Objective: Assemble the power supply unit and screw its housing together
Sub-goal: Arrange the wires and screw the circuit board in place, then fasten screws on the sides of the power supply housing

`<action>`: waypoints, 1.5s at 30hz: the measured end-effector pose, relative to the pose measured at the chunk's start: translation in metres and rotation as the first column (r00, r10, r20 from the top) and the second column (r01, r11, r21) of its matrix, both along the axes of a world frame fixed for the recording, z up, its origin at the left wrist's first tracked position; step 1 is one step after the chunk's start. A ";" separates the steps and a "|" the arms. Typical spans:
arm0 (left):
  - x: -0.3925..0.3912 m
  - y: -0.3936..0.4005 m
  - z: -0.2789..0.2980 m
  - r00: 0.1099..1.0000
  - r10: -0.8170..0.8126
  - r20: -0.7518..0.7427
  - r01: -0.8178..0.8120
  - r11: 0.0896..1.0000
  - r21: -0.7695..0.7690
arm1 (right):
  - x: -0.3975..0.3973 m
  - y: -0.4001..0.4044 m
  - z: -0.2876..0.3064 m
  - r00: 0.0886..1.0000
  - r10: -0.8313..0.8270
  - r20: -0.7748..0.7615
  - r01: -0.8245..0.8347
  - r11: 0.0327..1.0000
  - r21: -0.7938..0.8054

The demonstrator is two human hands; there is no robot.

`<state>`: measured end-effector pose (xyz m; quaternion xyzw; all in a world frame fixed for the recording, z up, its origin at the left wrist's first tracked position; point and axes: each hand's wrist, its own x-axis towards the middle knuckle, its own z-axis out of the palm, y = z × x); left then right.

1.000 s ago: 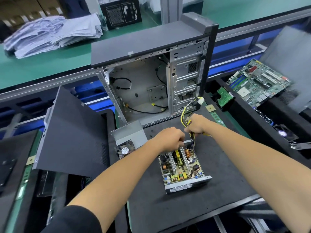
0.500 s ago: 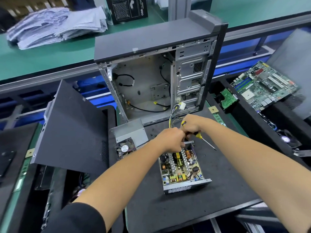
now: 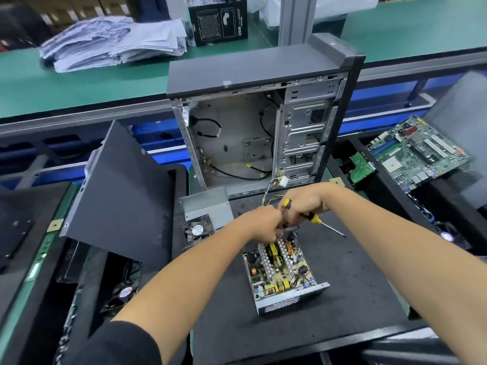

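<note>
now right hand (image 3: 305, 204) grips screwdriver (image 3: 315, 219); left hand (image 3: 263, 226) curled, grasp unclear.

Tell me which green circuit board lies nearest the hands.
The open power supply's board, crowded with yellow and copper parts, directly below both hands on the black mat; the large motherboard and small green board lie far right.

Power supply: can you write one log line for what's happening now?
power supply: open, on mat | right hand: holds screwdriver | left hand: at its back edge | cover: off

Bare forearms, one black sleeve (image 3: 116, 343) (left arm, lower edge).
</note>
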<state>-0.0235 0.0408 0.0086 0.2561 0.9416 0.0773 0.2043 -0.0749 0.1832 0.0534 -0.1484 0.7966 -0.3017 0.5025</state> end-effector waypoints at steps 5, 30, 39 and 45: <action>0.007 -0.018 0.006 0.998 0.057 -0.010 -0.055 0.993 0.107 | 0.002 -0.015 0.001 0.939 0.111 -0.325 -0.049 0.980 0.192; 0.028 -0.183 -0.044 0.782 0.622 0.038 -0.610 0.777 -0.154 | 0.037 -0.055 -0.006 0.722 0.105 -0.684 -0.054 0.994 0.096; 0.026 -0.173 -0.018 0.768 0.637 -0.068 -0.639 0.769 -0.012 | 0.038 -0.050 0.003 0.710 0.089 -0.698 -0.029 0.995 0.097; 0.020 -0.161 0.030 0.723 0.685 -0.091 -0.648 0.718 0.256 | 0.042 -0.052 0.018 0.688 0.043 -0.724 -0.022 0.999 0.039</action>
